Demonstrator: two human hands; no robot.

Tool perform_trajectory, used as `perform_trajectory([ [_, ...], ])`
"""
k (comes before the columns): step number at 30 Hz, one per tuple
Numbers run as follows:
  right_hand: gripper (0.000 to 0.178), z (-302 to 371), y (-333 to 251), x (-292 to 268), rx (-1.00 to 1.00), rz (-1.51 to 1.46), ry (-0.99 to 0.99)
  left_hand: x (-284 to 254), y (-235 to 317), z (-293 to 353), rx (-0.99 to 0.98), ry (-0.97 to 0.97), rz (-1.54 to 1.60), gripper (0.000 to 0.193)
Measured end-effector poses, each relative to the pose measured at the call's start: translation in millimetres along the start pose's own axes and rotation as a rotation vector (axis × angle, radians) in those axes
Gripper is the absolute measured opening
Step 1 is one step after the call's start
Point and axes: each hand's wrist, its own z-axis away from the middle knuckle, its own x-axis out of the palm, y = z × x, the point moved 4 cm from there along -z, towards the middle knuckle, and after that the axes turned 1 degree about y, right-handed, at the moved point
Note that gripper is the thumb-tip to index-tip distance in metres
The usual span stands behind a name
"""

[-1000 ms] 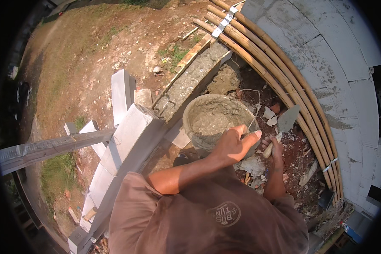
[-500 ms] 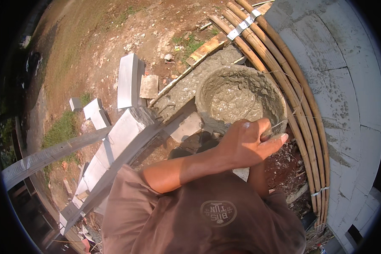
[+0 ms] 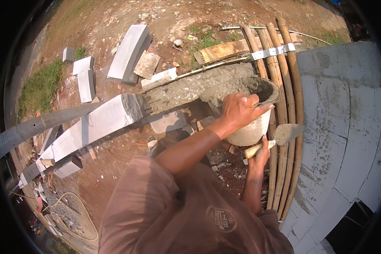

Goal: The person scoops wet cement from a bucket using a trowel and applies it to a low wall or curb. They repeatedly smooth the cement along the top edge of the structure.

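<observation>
A mortar-crusted bucket (image 3: 250, 132) is tipped over to the left, its mouth above a long bed of wet grey mortar (image 3: 186, 89). My left hand (image 3: 240, 111) is closed on the near side of its rim. Low against the bucket's underside is my right hand (image 3: 261, 156), wrapped round the wooden handle of a trowel (image 3: 287, 133). The trowel's mortar-smeared blade points right, over the bamboo poles. Most of the bucket's inside is hidden by its tilt and my left hand.
Bamboo poles (image 3: 277, 80), bound with a pale strip, stand along the right beside a grey block wall (image 3: 338, 122). White blocks (image 3: 129, 53) lie on the soil at the left. A long pale block (image 3: 97, 120) meets the mortar bed. A hose (image 3: 86, 220) curls at lower left.
The bucket has gone from upright, with wet mortar showing inside, to tipped leftward over the mortar bed. My right hand and the trowel have come into plain view. The camera view has shifted.
</observation>
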Motion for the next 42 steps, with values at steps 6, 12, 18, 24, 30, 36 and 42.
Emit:
perform_trajectory([
  [6, 0.035, 12, -18, 30, -0.001, -0.008, -0.032, -4, -31, 4, -0.079, 0.087, 0.065, 0.056],
  [12, 0.039, 20, -30, 47, -0.018, 0.071, -0.074, -28, -43, -1, -0.084, 0.206, 0.074, 0.057],
  [18, 0.048, 15, -38, 52, -0.091, 0.061, -0.149, -41, -47, 11, -0.107, 0.309, 0.108, 0.055],
  [24, 0.048, 29, -50, 66, -0.21, 0.159, -0.159, -62, -47, 24, -0.14, 0.373, 0.146, 0.05],
  [30, 0.046, 34, -55, 76, -0.238, 0.276, -0.134, -90, -43, 60, -0.219, 0.403, 0.196, 0.045],
  [36, 0.046, 69, -45, 104, -0.261, 0.291, -0.221, -130, -50, 79, -0.221, 0.466, 0.15, 0.041],
  [42, 0.037, 101, -35, 126, -0.29, 0.333, -0.294, -171, -53, 106, -0.238, 0.567, 0.138, 0.039],
])
